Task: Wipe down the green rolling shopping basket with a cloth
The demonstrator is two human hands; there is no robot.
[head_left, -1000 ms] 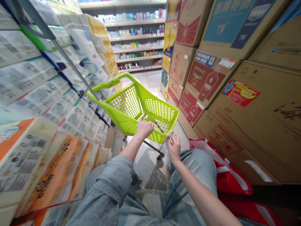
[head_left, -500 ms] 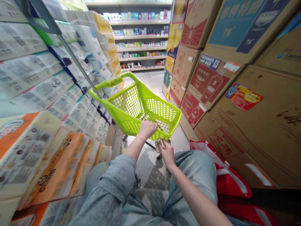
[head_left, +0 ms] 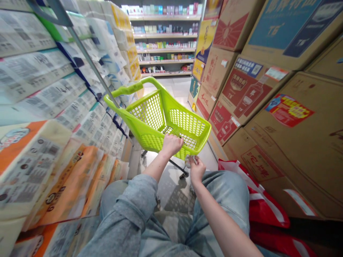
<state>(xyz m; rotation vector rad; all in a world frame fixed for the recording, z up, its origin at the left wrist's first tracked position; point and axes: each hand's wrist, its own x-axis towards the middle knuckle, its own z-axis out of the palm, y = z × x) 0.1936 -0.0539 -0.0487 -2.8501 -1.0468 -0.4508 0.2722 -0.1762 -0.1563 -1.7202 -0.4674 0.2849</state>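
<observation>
A lime-green shopping cart (head_left: 187,121) with a perforated basket stands in front of my knees. My left hand (head_left: 172,145) is closed over the near rim of its basket. Just below and to the right, my right hand (head_left: 197,170) pinches a crumpled, pale grey-white cloth (head_left: 188,161) against the near outer side of the basket. Part of the cloth is hidden behind my fingers. The cart's green handle (head_left: 128,89) is on its far left, beside a grey pole (head_left: 88,57).
Stacked tissue packs (head_left: 48,96) line the left, with orange packs (head_left: 66,178) lower down. Cardboard cartons (head_left: 284,142) are piled along the right. A red bag (head_left: 265,200) lies by my right knee. Stocked shelves (head_left: 166,35) stand at the far end.
My right hand has moved slightly right along the basket's near side with the cloth. My left hand stays on the rim. The whole view has shifted a little.
</observation>
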